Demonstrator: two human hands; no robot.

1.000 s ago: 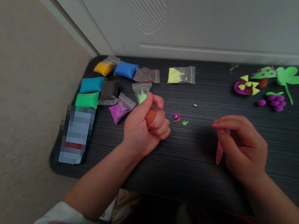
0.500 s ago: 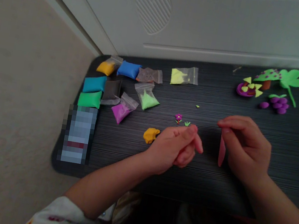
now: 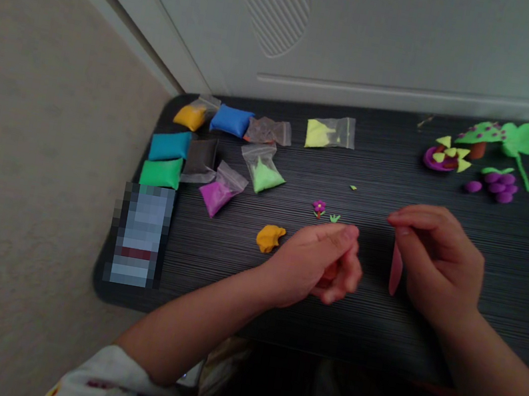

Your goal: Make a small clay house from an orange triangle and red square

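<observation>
My left hand rests on the dark table with its fingers curled round a small orange-red bit of clay. A lump of orange clay lies just to its left. My right hand sits to the right, fingers pinched on a pink modelling tool that points down at the table. A tiny purple clay flower and a small green leaf piece lie just beyond my left hand.
Several bags of coloured clay lie at the table's far left, a yellow bag further right. Finished clay figures, a green tree, a purple plate and grapes, stand at the far right. A white door rises behind.
My left hand dropped the orange clay lump on the table and moved right toward the right hand, keeping a small bit. The right hand stayed put with the pink tool.
</observation>
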